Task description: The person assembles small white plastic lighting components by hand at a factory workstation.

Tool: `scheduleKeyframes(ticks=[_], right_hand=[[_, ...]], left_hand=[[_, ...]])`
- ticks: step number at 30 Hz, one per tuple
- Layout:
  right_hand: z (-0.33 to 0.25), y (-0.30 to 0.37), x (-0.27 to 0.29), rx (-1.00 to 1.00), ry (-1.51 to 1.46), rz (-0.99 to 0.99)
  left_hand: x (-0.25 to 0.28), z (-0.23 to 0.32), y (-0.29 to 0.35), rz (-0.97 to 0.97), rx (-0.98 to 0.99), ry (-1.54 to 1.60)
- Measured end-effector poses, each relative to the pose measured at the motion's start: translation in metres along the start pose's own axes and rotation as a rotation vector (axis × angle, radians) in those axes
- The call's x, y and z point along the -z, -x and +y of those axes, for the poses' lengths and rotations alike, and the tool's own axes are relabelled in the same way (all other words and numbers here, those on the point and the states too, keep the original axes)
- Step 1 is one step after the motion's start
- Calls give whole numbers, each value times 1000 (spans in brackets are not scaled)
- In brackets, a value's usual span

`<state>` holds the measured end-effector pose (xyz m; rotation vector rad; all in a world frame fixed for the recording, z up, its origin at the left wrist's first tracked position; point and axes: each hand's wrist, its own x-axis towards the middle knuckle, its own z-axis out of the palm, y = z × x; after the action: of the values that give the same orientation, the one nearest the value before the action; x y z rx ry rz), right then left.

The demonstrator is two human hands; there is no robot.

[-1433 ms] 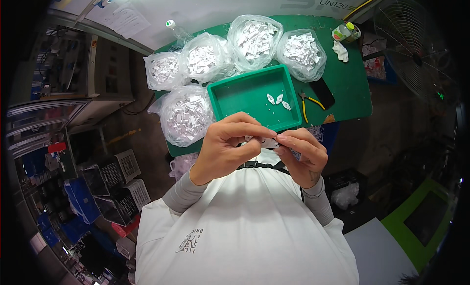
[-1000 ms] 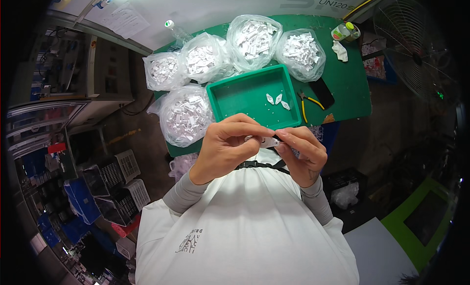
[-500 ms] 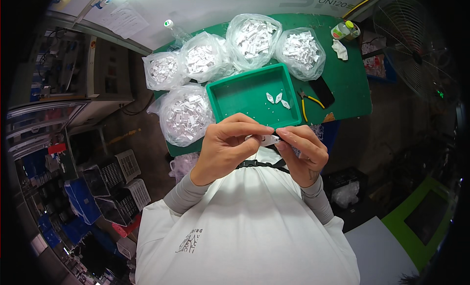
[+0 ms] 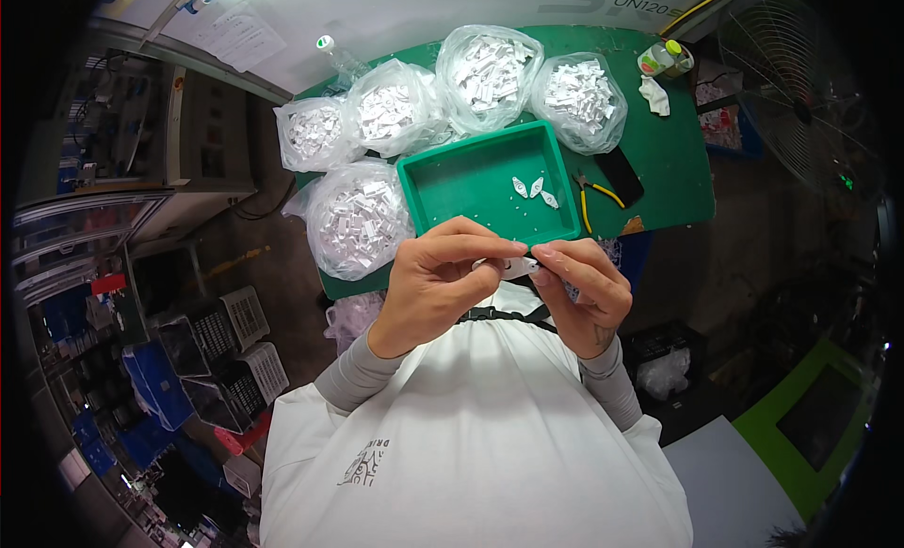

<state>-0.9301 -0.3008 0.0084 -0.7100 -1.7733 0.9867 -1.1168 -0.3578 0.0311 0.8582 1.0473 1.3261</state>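
Note:
Between my two hands is a small white plastic part (image 4: 517,267), mostly covered by fingers. My left hand (image 4: 443,277) pinches its left end with thumb and fingers. At its right end, my right hand (image 4: 586,282) pinches it too, the fingertips of both hands almost meeting. Just beyond them stands a green tray (image 4: 490,145) on the table. Inside it, toward the right, lie several flat white diamond-shaped pieces (image 4: 537,187) with tiny white bits scattered about.
Clear bags of white plastic parts (image 4: 361,223) ring the tray's left and far sides. Yellow-handled cutting pliers (image 4: 600,198) and a black phone (image 4: 620,177) lie to its right on the green table (image 4: 673,162). A bottle (image 4: 659,56) and crumpled tissue (image 4: 653,95) sit farther right.
Almost nothing differs. Both hands keep their pinch on the white part, with at most a slight shift of the right fingertips.

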Motion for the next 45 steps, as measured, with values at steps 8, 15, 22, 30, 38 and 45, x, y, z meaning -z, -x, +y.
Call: scheduleKeyframes(ticks=[8,15,22,30,38,45], right_hand=[[1,1,1,-43,-13,-8],[4,1,-2,-45,15,40],[-4,-1,-5,-154,-30,54],[11,5,-1,-153,-8,-16],[1,-5,-2,-324,65,-167],[13,6,-8,-449,-87,-21]], left_hand=[[-1,-2,2,22,42,-1],[-3,-3,1,30,57,6],[-7,-8,1,109,-30,-55],[-7,-8,1,156,-529,-688],[-9,-22,0,260,-263,-381],[-1,-27,-3,204,-343,-528]])
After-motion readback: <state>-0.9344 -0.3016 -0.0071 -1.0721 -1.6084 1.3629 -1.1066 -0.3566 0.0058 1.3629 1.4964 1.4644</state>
